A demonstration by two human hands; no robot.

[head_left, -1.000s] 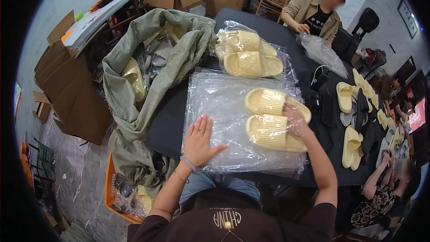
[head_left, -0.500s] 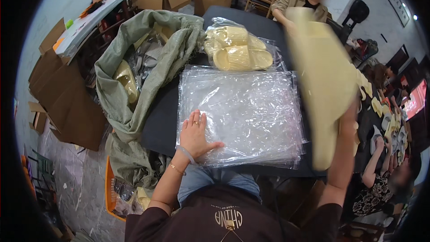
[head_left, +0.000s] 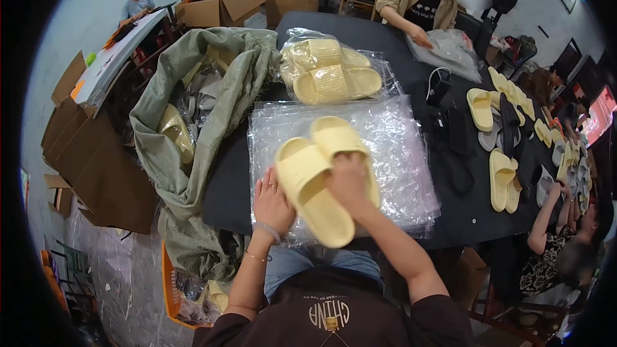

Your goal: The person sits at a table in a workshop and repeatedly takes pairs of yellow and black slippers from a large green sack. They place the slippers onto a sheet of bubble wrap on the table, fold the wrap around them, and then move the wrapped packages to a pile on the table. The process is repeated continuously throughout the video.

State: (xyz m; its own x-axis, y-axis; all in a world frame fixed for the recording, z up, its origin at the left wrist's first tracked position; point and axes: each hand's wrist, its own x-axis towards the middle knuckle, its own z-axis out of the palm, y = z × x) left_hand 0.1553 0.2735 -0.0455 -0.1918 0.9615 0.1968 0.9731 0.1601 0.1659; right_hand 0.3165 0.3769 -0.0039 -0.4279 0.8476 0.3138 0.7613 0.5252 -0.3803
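A pair of pale yellow slide slippers [head_left: 308,180] is over the stack of clear plastic bags [head_left: 402,154] in front of me. My right hand [head_left: 350,183], slightly blurred, is closed on the pair between the two straps. My left hand [head_left: 273,202] lies flat at the stack's left side, fingers stretched out and close beside the nearer slipper; it grips nothing. Whether its fingertips touch that slipper, I cannot tell. Just beyond the stack lie yellow ribbed slippers [head_left: 337,74] in clear plastic.
To the left, an open green woven sack [head_left: 151,125] holds bagged slippers. Loose yellow slippers [head_left: 501,180] lie on the dark table's right side, near a small black box [head_left: 439,88]. Across the table a person [head_left: 418,9] handles plastic bags. An orange basket [head_left: 170,292] stands below left.
My right hand has brought the yellow slippers from the right side to over the bag stack. My left hand stays on the stack, its fingers now beside the slippers.
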